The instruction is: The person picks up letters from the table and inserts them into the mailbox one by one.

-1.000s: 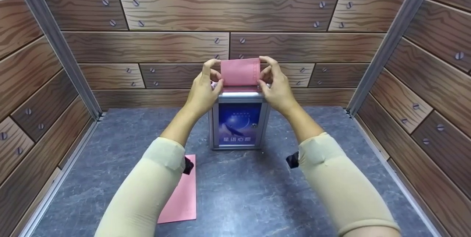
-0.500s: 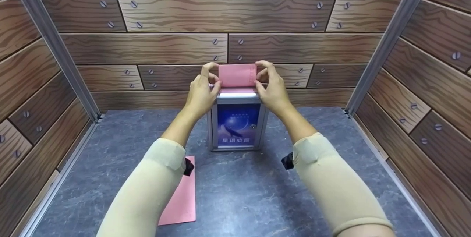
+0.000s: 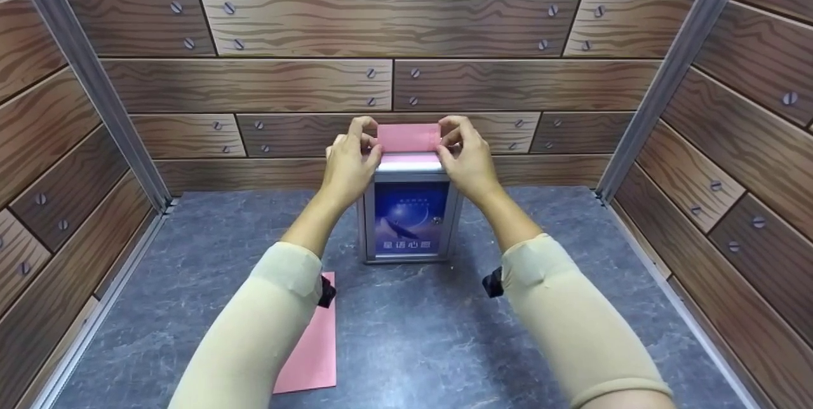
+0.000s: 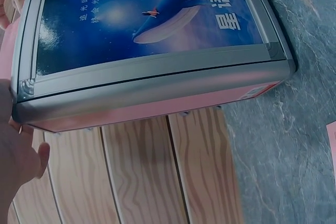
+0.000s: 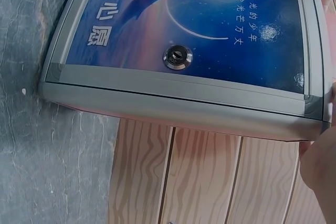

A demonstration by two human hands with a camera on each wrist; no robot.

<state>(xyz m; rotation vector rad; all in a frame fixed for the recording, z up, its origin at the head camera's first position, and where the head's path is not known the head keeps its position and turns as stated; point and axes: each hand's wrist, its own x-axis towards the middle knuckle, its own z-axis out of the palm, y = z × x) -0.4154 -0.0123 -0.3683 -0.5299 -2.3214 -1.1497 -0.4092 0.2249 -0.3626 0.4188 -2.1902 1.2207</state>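
Observation:
A pink envelope (image 3: 408, 138) stands upright at the top of an aluminium-framed suggestion box (image 3: 411, 218), its lower part hidden behind the lid's front edge. My left hand (image 3: 347, 164) pinches the envelope's left end between thumb and fingers. At the right end my right hand (image 3: 469, 158) pinches it the same way. The box front carries a blue picture with a whale and white characters, and a round key lock (image 5: 177, 56) shows in the right wrist view. Both wrist views catch only parts of the hands at the box's top corners.
Another pink envelope (image 3: 315, 352) lies flat on the grey marbled table (image 3: 406, 333), partly under my left forearm. Wood-patterned walls (image 3: 394, 25) with metal corner posts (image 3: 673, 72) enclose the back and both sides.
The held envelope has sunk lower at the box top, so less of it shows now. Both hands have moved down with it, keeping their pinch.

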